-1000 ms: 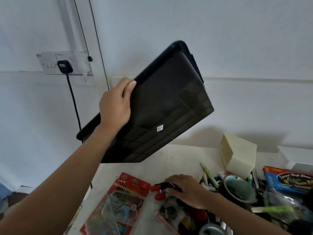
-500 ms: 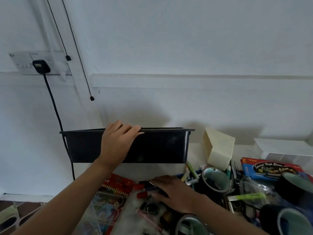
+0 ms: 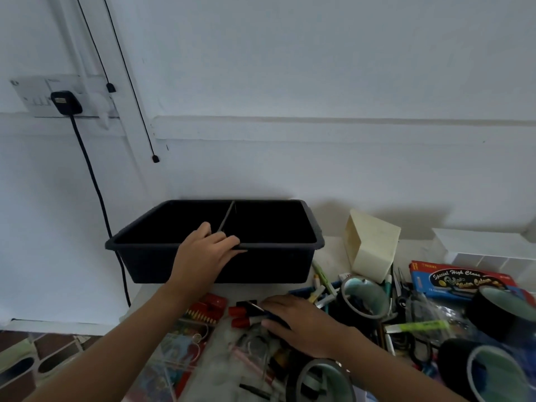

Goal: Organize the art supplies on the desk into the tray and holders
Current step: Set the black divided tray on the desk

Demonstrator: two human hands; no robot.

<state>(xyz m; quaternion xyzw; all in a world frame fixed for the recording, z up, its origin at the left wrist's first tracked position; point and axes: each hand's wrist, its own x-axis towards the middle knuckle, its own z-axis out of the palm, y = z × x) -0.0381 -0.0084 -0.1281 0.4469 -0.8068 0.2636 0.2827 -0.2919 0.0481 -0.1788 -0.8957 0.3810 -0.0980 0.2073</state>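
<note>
A black two-compartment tray point(image 3: 269, 264) stands upright at the back left of the desk, against the wall. My left hand point(image 3: 203, 253) grips its near rim where the divider meets it, thumb inside. My right hand point(image 3: 298, 322) lies over a bunch of red-capped markers point(image 3: 240, 316) in front of the tray, fingers curled round them. Black cup holders point(image 3: 364, 297) lie on their sides among pens at the right. A cream square holder point(image 3: 372, 246) sits tipped beside the tray.
A red pencil packet point(image 3: 206, 310) and clear pouches lie at the desk's left front. A blue watercolour box point(image 3: 461, 281) and more black cups point(image 3: 493, 369) crowd the right. A white box point(image 3: 487, 246) stands at the back right. A black cable point(image 3: 95, 184) hangs down the wall left of the tray.
My left hand swung the tray down from upside-down in the air and set it upright on the desk. My right hand stayed on the markers.
</note>
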